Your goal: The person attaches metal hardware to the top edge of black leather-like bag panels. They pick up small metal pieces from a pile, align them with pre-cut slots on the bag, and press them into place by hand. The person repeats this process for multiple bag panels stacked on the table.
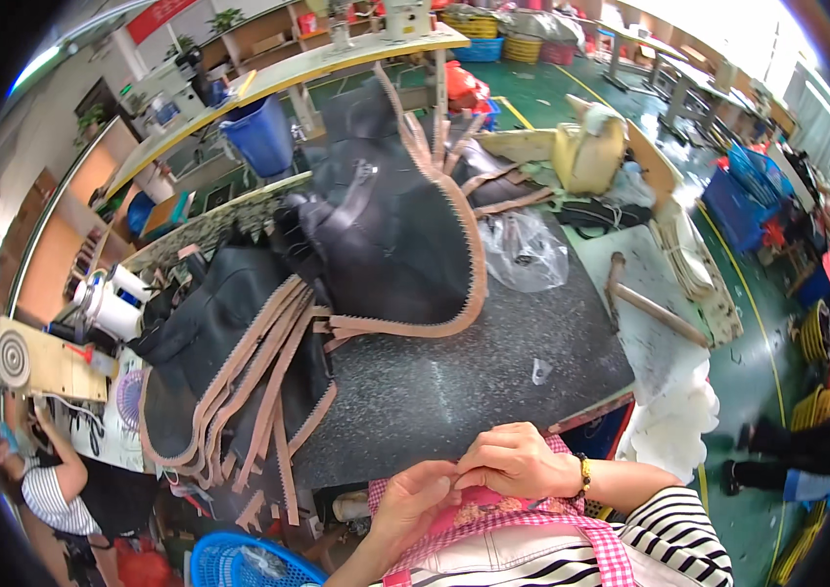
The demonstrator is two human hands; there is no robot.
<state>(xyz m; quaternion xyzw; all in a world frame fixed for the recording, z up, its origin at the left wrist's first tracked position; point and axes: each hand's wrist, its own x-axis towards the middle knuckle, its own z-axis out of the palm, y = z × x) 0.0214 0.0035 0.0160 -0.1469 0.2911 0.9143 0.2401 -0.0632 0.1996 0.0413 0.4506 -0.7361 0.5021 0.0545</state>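
My left hand [413, 507] and my right hand [521, 460] meet in front of my pink checked apron [603, 548], just off the table's near edge. The fingers of both are closed and pressed together at the tips; anything between them is too small or hidden to make out. Beyond them lies the dark speckled tabletop [532, 342]. A large black leather-like piece [386, 245] with a brown zigzag-cut border rests at its far middle. To the left, several similar black pieces [229, 323] are stacked, their brown edges hanging toward me. Neither hand touches these pieces.
A clear plastic bag [525, 252] and a hammer [658, 311] lie on the right. A yellow block-like container [589, 157] stands at the back. Below left is a blue basket [249, 563]. Another person [58, 489] sits by a machine [48, 360] on the left.
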